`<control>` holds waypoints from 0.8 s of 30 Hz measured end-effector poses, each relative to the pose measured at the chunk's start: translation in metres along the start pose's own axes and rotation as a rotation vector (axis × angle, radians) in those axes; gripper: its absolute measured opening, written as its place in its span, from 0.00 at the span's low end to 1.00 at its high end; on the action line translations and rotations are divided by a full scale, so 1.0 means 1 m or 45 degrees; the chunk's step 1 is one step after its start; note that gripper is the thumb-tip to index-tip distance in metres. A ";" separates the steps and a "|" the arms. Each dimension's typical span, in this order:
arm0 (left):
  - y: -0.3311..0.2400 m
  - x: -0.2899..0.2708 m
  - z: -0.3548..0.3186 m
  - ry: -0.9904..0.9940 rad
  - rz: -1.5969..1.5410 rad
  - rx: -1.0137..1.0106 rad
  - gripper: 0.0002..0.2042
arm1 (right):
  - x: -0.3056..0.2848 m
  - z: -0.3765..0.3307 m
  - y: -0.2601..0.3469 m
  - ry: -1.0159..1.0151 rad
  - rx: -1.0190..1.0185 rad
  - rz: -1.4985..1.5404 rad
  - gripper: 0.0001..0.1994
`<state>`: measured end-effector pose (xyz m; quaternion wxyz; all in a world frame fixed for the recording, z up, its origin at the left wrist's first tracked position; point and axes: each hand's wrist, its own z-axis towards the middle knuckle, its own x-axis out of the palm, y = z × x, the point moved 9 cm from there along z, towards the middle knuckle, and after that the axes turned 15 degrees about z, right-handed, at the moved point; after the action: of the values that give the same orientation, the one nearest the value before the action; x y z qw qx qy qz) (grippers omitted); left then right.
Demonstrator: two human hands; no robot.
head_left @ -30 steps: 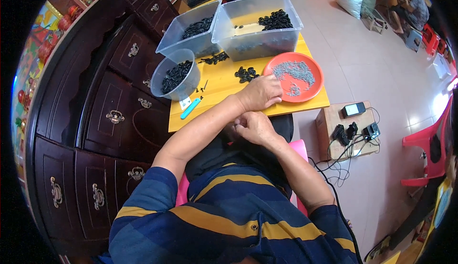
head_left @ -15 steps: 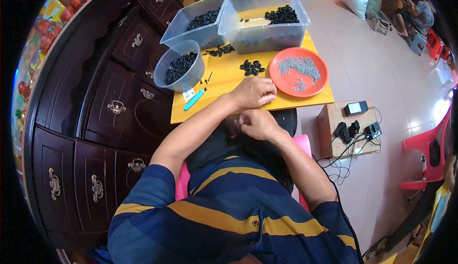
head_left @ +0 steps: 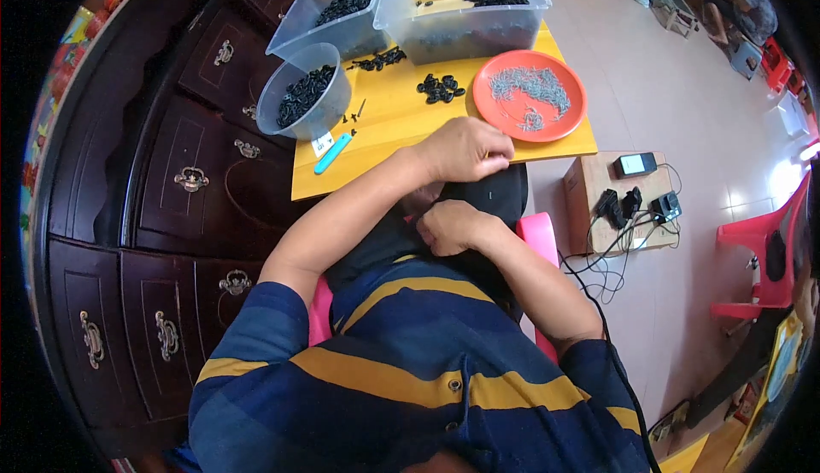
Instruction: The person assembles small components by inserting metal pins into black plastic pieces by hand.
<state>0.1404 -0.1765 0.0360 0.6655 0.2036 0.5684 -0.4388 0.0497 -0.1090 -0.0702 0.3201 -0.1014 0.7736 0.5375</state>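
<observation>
At the left, a round tub [head_left: 340, 95] is standing on the yellow surface [head_left: 389, 110]; a turquoise-handled tool [head_left: 332, 153] is lying near the front edge, where a sweep of the left forearm [head_left: 348, 214] would be knocking it off. Farther right, black oval pieces [head_left: 440, 88] are lying in a loose heap, exposed to scattering by a stray knuckle. The right hand [head_left: 453, 227] is resting low by the lap, fingers curling in; I cannot tell whether its grip is clamping anything, and a slipping piece would be dropping below the edge. The left hand [head_left: 470, 150] is bending its fingers together beside the red plate [head_left: 506, 116], contents of the grip unclear. Small grey pieces [head_left: 538, 87] are lying on that plate; bumping its rim could be spilling them.
</observation>
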 end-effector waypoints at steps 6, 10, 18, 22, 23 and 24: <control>0.004 0.069 -0.063 0.432 0.324 -0.127 0.14 | 0.048 0.016 0.001 0.162 -0.053 -0.092 0.10; 0.046 0.114 -0.117 0.177 0.008 -0.531 0.16 | 0.060 0.018 0.002 0.263 -0.082 -0.084 0.11; 0.075 0.167 -0.177 -0.090 -1.333 -1.365 0.09 | 0.054 0.011 0.004 0.275 -0.045 -0.095 0.09; 0.073 0.157 -0.195 -0.219 -1.592 -1.460 0.10 | 0.044 0.006 0.006 0.270 -0.055 -0.052 0.08; 0.069 0.149 -0.197 -0.232 -1.590 -1.461 0.10 | 0.040 0.004 0.003 0.250 -0.020 0.020 0.08; 0.065 0.139 -0.200 -0.272 -1.600 -1.447 0.10 | 0.036 0.002 0.001 0.230 0.014 0.091 0.08</control>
<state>0.0737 -0.0371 -0.1626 0.3497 -0.5566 0.6439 -0.3915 0.0223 -0.0999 -0.0911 0.2301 -0.1203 0.8053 0.5330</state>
